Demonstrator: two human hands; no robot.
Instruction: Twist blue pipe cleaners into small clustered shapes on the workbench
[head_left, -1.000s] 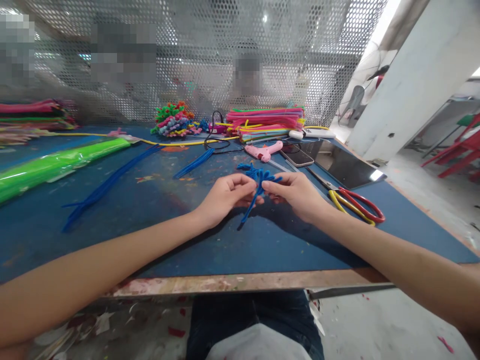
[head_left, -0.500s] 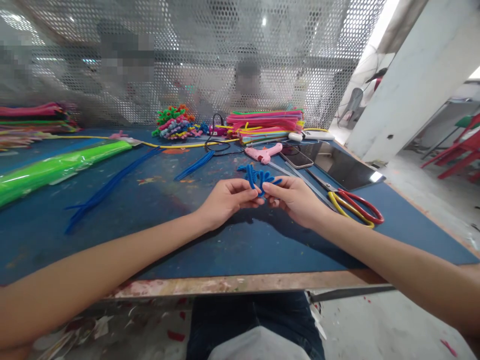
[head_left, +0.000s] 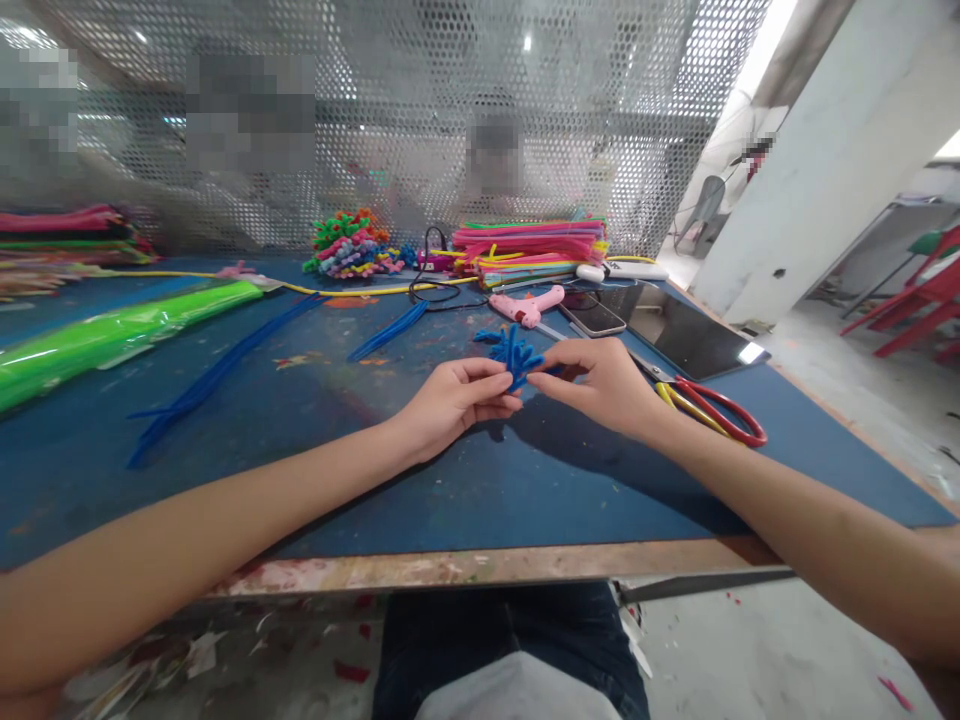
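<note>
A small bunch of bent blue pipe cleaners point(head_left: 514, 350) is held up above the mat. My left hand point(head_left: 469, 393) pinches its lower end between thumb and fingers. From the other side my right hand point(head_left: 592, 378) has its thumb and forefinger around a blue strand at the bunch's right edge. How firm that hold is does not show. Just behind the bunch, more short blue pieces point(head_left: 489, 337) seem to lie on the mat, partly covered. The scissors point(head_left: 709, 408) with red and yellow handles lie right of my right hand.
Beyond the hands lie a pink glue gun point(head_left: 528, 307), a phone point(head_left: 594, 315) and a dark tablet point(head_left: 694, 335). Loose blue pipe cleaners point(head_left: 390, 332) and a green packet point(head_left: 127, 335) are to the left. Coloured bundles point(head_left: 532, 248) stand along the perforated metal screen point(head_left: 420, 120).
My right hand has shifted slightly right and turned, its knuckles higher. The blue bunch now stands closer together at my left fingertips. My left hand has barely moved.
</note>
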